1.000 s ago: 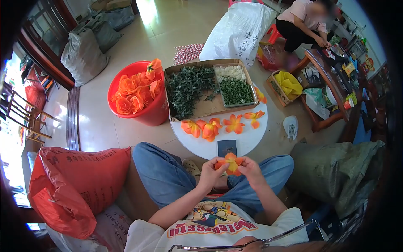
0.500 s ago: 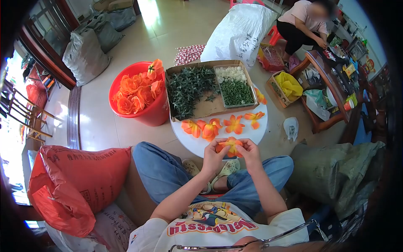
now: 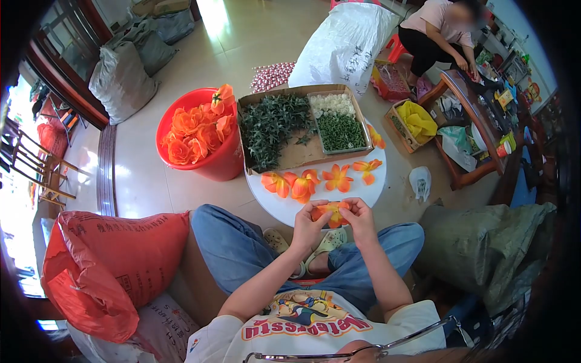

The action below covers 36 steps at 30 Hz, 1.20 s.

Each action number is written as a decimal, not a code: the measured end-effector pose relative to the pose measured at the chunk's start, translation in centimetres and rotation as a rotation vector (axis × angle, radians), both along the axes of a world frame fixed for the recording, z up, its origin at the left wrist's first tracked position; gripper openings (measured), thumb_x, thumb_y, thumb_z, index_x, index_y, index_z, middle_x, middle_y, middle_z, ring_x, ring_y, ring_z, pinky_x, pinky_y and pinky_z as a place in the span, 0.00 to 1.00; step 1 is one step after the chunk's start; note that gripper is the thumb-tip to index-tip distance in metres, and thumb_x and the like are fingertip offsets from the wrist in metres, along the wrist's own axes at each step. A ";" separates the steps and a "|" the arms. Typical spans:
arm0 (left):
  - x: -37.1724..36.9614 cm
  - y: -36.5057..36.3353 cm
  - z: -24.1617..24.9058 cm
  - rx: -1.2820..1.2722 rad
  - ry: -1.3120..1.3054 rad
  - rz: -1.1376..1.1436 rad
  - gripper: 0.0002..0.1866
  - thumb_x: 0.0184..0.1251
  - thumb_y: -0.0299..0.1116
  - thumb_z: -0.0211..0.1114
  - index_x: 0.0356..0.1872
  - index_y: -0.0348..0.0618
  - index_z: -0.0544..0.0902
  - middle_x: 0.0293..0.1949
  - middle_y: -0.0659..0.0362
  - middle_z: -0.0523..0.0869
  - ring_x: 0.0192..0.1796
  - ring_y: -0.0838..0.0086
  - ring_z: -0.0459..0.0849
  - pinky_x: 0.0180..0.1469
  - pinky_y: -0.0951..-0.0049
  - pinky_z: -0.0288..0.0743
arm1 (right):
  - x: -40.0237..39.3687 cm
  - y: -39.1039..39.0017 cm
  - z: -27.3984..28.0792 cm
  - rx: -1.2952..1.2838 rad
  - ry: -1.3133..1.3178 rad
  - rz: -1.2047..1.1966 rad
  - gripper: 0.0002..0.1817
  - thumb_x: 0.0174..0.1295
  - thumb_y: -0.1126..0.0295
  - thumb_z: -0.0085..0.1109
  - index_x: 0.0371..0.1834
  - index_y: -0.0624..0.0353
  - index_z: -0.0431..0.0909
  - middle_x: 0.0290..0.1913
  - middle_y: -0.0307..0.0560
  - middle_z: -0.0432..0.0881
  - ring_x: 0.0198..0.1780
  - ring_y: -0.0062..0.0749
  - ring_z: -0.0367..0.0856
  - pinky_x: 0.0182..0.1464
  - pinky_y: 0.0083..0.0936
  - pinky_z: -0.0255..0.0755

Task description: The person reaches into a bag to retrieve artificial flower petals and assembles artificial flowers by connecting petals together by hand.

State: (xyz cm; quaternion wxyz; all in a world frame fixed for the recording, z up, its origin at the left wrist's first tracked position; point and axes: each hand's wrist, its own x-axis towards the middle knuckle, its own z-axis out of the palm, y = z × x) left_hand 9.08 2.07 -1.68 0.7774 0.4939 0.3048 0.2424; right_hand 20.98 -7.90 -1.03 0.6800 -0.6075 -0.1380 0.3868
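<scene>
An orange and yellow petal piece (image 3: pixel 330 213) is held between both hands over the near edge of the round white table (image 3: pixel 272 202). My left hand (image 3: pixel 308 222) pinches its left side and my right hand (image 3: pixel 360 219) its right side. Just beyond, several orange petal pieces (image 3: pixel 337 178) lie in a row on the table. Behind them a cardboard box (image 3: pixel 296 160) holds dark green leafy pieces (image 3: pixel 272 127) and a clear tray (image 3: pixel 342 151) of white (image 3: pixel 333 105) and green (image 3: pixel 341 132) small parts.
A red bucket (image 3: pixel 225 171) of orange flowers stands left of the table. Red sack (image 3: pixel 139 254) lies at left, green sack (image 3: pixel 484 248) at right. Pink beads (image 3: pixel 272 77) and a white sack (image 3: pixel 342 45) are beyond. Another person (image 3: pixel 433 36) sits at the back right by a wooden stand (image 3: pixel 469 109).
The other person's hands have shifted slightly. My two hands stay nearly in place on the petal piece, which looks slightly more folded or tilted.
</scene>
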 end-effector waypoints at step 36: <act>0.1 0.2 -0.3 1.013 0.104 0.122 0.10 0.50 0.27 0.72 0.36 0.46 0.85 0.40 0.64 0.85 0.45 0.68 0.79 0.51 0.68 0.68 | 19.1 25.3 -4.4 -0.565 -1.478 0.103 0.08 0.53 0.70 0.67 0.36 0.55 0.83 0.41 0.46 0.80 0.46 0.45 0.79 0.48 0.39 0.74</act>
